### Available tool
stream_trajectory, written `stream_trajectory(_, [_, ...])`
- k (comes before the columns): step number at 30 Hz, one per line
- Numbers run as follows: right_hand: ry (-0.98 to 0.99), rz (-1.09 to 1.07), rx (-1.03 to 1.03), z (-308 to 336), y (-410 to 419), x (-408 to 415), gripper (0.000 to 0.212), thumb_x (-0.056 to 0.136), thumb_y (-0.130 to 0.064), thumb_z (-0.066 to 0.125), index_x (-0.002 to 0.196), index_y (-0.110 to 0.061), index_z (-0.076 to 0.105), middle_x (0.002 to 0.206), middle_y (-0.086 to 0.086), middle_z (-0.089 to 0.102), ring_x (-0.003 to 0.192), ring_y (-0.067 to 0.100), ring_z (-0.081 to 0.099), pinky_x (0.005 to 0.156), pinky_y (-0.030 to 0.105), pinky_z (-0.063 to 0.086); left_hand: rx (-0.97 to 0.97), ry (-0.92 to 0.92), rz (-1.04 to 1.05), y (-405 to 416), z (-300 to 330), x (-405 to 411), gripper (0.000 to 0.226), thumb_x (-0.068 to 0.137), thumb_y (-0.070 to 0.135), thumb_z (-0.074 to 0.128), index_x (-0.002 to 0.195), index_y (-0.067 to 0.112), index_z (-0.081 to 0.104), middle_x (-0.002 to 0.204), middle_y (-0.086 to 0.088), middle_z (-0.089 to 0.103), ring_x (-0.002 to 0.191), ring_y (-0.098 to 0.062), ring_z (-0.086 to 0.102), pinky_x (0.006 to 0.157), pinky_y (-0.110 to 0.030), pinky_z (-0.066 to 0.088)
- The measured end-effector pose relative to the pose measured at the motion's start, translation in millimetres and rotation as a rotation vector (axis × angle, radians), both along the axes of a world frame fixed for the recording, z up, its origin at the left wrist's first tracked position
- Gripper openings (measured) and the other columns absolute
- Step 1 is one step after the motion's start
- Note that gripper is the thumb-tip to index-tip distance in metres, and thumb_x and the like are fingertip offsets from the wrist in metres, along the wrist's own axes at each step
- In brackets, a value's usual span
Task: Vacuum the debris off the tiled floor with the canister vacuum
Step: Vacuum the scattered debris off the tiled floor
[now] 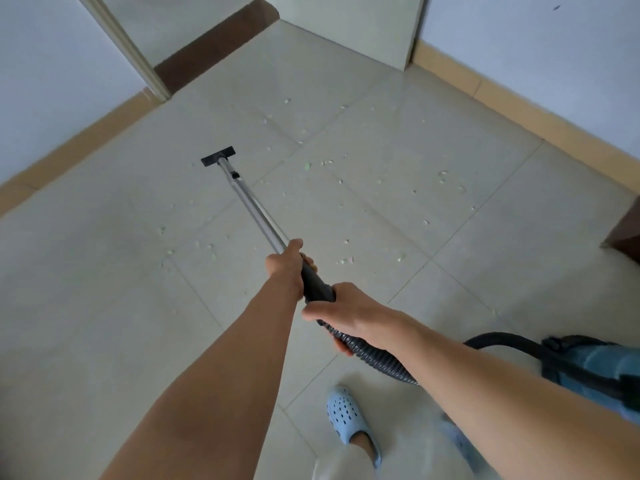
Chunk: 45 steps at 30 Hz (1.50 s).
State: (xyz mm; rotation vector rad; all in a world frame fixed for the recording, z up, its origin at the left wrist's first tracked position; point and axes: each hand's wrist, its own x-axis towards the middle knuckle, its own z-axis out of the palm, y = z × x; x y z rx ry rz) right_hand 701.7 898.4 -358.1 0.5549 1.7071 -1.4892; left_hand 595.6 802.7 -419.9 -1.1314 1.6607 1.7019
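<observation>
Ahead of your hands, the nozzle [218,156] is sitting flat on the floor [104,289], debris [346,188] scattered to its right. Your left hand [289,263] is wrapping the stiff, light wand [254,209]; your right hand [349,315] is closing around the flexible hose [377,358], the canister [588,368] trailing just behind it.
</observation>
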Motion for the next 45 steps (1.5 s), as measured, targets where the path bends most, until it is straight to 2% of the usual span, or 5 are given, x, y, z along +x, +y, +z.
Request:
stream_trajectory(6, [0.025,0.068,-0.017,7,-53,-56,0.020,0.088,-0.017,0.066,0.089,-0.003,0.051,0.057,0.012,0.050,0.030,0.017,0.048,0.039,0.022,0.043,0.251,-0.013,0.153,-66,5,-32,0.030,0.091,0.028,0.067,0.107,0.011,0.047,0.058,-0.008,0.052,0.035,-0.019,0.050,0.041,-0.024,0.048])
stream_trajectory(22, [-0.056,0.170,-0.108,-11,-156,-182,0.030,0.092,-0.033,0.064,0.089,-0.007,0.050,0.060,0.009,0.058,0.037,0.021,0.053,0.044,0.024,0.046,0.161,0.069,0.275,-182,-17,-152,0.024,0.093,0.021,0.062,0.104,0.007,0.047,0.061,-0.009,0.049,0.036,-0.018,0.047,0.039,-0.024,0.044])
stream_trajectory(30, [-0.003,0.015,-0.048,-52,-220,-238,0.025,0.090,-0.028,0.061,0.096,-0.006,0.050,0.058,0.009,0.051,0.031,0.020,0.045,0.040,0.023,0.039,0.161,0.043,0.208,-231,-52,-221,0.026,0.094,0.023,0.062,0.105,0.006,0.047,0.059,-0.010,0.052,0.037,-0.020,0.048,0.042,-0.026,0.044])
stream_trajectory(40, [-0.019,-0.119,-0.005,-94,-288,-369,0.022,0.089,-0.022,0.065,0.096,-0.004,0.053,0.062,0.009,0.051,0.031,0.017,0.046,0.039,0.021,0.041,0.212,-0.047,0.089,-283,-82,-342,0.027,0.097,0.024,0.059,0.083,0.004,0.048,0.065,-0.009,0.051,0.053,-0.020,0.051,0.052,-0.031,0.048])
stream_trajectory(45, [-0.015,-0.084,-0.013,-101,-294,-408,0.027,0.087,-0.022,0.072,0.096,-0.004,0.053,0.062,0.009,0.053,0.034,0.018,0.050,0.041,0.023,0.044,0.205,-0.040,0.081,-293,-98,-385,0.026,0.096,0.018,0.059,0.078,0.004,0.047,0.059,-0.008,0.049,0.040,-0.019,0.049,0.042,-0.024,0.047])
